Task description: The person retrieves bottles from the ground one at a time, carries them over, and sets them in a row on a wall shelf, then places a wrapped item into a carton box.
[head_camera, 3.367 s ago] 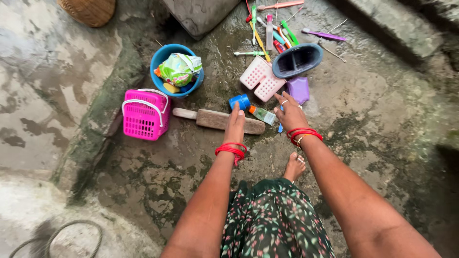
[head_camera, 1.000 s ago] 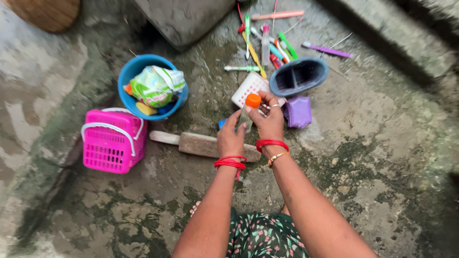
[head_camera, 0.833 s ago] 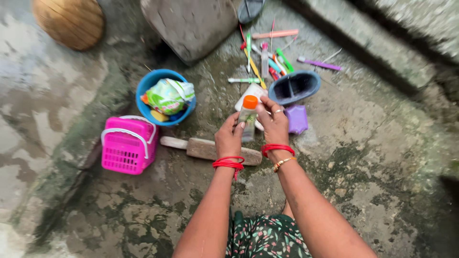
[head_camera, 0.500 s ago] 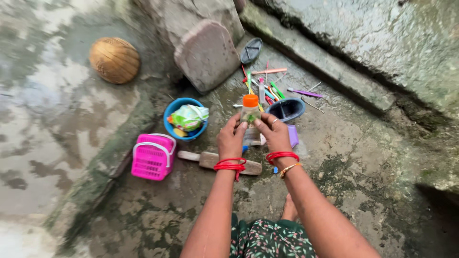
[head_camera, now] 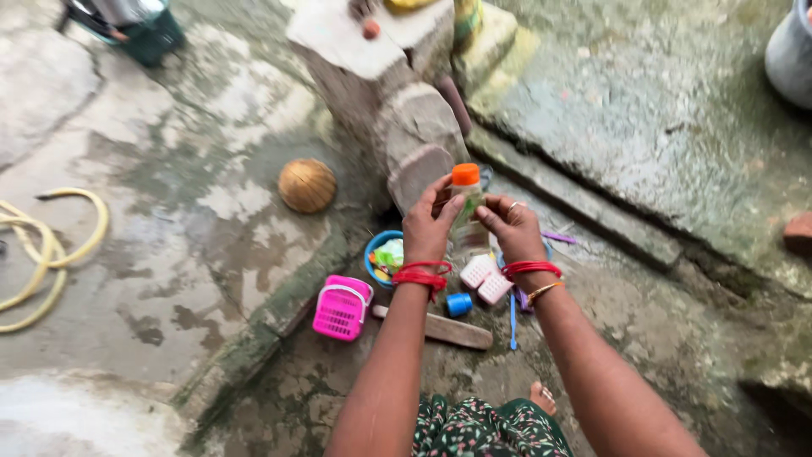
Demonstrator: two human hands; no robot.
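Note:
My left hand and my right hand hold a small clear bottle with an orange cap between them, raised above the ground. Red bangles ring both wrists. Below the hands lie a blue bowl with a green packet, a pink basket, a blue cap, a pink soap holder and a wooden paddle on the wet ground.
A stone block stands behind the hands, with a round woven ball to its left. A yellow hose lies at far left. A raised concrete ledge runs along the right. A dark green bucket is top left.
Both hands have picked the bottle up from the ground and raised it. The view has tilted up, bringing the stone block, ball and hose into sight.

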